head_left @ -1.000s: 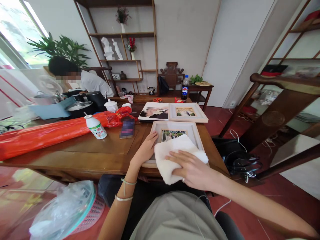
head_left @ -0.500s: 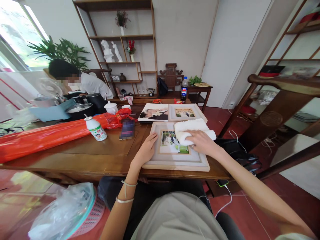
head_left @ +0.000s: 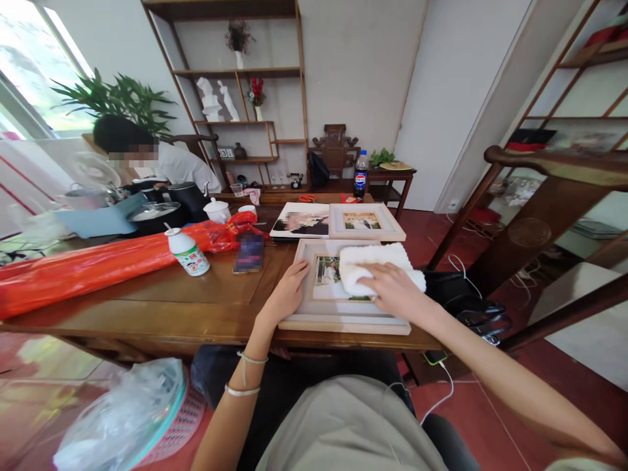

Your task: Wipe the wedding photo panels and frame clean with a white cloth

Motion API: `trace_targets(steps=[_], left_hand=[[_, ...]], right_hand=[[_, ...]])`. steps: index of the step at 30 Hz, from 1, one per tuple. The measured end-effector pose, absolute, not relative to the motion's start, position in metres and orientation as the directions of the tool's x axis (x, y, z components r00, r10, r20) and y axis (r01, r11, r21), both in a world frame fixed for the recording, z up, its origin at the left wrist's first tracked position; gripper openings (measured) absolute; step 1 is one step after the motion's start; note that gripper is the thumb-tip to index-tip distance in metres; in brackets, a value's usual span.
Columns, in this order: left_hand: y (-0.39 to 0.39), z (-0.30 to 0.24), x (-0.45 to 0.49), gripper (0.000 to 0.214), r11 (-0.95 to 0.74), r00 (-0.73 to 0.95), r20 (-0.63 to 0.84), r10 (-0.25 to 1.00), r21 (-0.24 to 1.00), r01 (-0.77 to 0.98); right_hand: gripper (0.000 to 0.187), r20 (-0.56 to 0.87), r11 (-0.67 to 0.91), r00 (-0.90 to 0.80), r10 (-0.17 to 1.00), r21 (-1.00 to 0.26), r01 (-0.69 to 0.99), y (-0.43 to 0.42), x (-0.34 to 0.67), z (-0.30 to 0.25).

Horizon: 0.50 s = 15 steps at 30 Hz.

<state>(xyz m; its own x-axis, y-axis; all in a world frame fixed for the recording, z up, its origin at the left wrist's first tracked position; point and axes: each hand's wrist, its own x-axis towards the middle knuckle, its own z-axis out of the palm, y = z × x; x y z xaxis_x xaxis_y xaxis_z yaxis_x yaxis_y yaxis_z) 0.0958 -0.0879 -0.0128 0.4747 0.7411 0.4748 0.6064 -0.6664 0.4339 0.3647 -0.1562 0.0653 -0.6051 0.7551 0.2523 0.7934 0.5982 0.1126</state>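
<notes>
A pale wooden picture frame (head_left: 338, 317) with a photo lies flat at the near edge of the wooden table (head_left: 186, 301). My left hand (head_left: 287, 294) rests on the frame's left rim, fingers bent over it. My right hand (head_left: 395, 288) presses a folded white cloth (head_left: 375, 261) onto the frame's glass, covering the right part of the photo. A second framed photo (head_left: 367, 222) and an unframed print (head_left: 301, 221) lie just beyond.
A long red plastic roll (head_left: 83, 265), a small white bottle (head_left: 187, 250) and a phone (head_left: 250, 252) lie left of the frame. Another person (head_left: 161, 160) sits at the far left behind pots. A black bag (head_left: 466, 307) sits on the floor at right, a bagged basket (head_left: 132, 412) at lower left.
My right hand swept the cloth from the frame's near edge up to its far right, then slid back a little toward the middle. My left hand stayed on the frame's rim.
</notes>
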Motion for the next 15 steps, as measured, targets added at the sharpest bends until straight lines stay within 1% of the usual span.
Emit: trace_targets(steps=[2, 5, 10, 15], left_hand=[[-0.087, -0.013, 0.096, 0.057, -0.668, 0.469, 0.482, 0.740, 0.439, 0.602], [-0.084, -0.012, 0.096, 0.056, -0.670, 0.471, 0.484, 0.737, 0.434, 0.602], [-0.075, -0.012, 0.096, 0.053, -0.666, 0.458, 0.493, 0.740, 0.437, 0.605], [-0.077, -0.016, 0.098, 0.053, -0.623, 0.398, 0.495, 0.772, 0.469, 0.626]], right_hand=[[0.041, 0.309, 0.531, -0.550, 0.776, 0.152, 0.834, -0.127, 0.374, 0.059], [0.041, 0.365, 0.509, -0.519, 0.773, 0.131, 0.851, -0.104, 0.385, 0.046], [0.040, 0.360, 0.633, -0.606, 0.710, 0.051, 0.772, -0.122, 0.388, 0.037], [0.038, 0.262, 0.767, -0.733, 0.628, -0.047, 0.640, -0.186, 0.372, 0.056]])
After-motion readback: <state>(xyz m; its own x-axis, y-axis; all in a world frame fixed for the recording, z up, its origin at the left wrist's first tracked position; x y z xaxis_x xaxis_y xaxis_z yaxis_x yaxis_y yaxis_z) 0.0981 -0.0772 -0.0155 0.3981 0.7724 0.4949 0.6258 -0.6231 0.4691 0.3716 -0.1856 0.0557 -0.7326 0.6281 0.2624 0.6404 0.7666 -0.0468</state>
